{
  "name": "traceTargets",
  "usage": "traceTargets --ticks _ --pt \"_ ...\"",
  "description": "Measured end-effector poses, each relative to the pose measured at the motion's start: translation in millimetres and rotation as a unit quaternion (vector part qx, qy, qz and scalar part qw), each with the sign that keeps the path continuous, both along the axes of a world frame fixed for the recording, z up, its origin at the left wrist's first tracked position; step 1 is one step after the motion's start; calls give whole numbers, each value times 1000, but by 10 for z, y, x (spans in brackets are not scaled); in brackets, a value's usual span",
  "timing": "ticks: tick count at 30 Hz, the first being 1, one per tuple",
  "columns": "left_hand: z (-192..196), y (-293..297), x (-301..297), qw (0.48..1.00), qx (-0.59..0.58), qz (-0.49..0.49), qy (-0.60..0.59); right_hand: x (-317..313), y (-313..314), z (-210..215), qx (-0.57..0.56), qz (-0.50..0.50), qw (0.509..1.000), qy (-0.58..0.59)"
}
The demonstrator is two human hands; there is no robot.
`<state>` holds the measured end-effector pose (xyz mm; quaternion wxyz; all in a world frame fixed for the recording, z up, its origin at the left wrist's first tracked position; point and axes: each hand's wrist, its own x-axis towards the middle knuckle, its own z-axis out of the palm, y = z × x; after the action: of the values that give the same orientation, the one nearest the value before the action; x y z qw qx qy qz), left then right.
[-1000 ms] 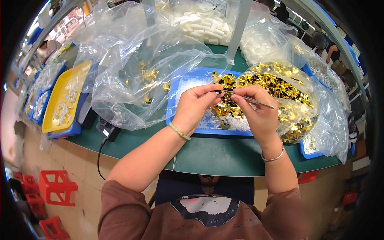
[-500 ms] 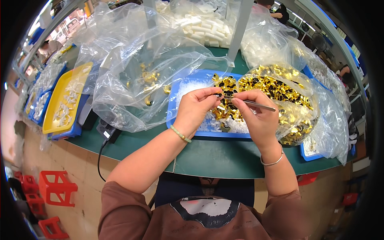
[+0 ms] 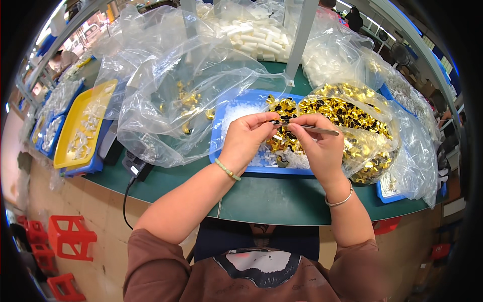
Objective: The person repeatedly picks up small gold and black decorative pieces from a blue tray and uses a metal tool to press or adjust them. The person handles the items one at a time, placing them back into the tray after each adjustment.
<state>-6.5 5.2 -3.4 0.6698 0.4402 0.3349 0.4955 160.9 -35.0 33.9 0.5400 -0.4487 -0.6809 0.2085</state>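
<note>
Head view: left hand (image 3: pixel 242 142) pinches small dark part (image 3: pixel 276 122) in fingertip grip, over blue tray (image 3: pixel 282 171); right hand (image 3: pixel 323 151) grips slim metal tool (image 3: pixel 322 131) pen-like, likely for fine control, tip close to part, contact unclear; gold pieces (image 3: pixel 283 106) lie beneath, probably for easy reach; clear bag (image 3: pixel 363 135) bulges at right

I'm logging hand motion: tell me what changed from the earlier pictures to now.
The right hand has shifted slightly left, toward the left hand, and its slim metal tool lies flatter. Nothing was visibly taken up or let go. The left hand still pinches a small dark piece over the blue tray.
</note>
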Motion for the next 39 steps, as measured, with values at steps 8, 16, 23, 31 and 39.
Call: traceTargets --ticks 8,16,23,31,39 --pt "6 0 -6 1000 -1 3 12 -13 -8 -28 -12 6 999 32" --pt "-16 11 -16 999 12 6 33 -16 12 -83 -6 -16 998 58" --pt "2 -2 -6 999 13 3 30 0 25 -94 -13 -21 997 69" --pt "2 5 -16 1000 5 3 28 -29 -35 4 -31 -29 999 27" --pt "-2 5 -8 1000 9 1 18 -56 -12 -17 81 -51 994 -48"
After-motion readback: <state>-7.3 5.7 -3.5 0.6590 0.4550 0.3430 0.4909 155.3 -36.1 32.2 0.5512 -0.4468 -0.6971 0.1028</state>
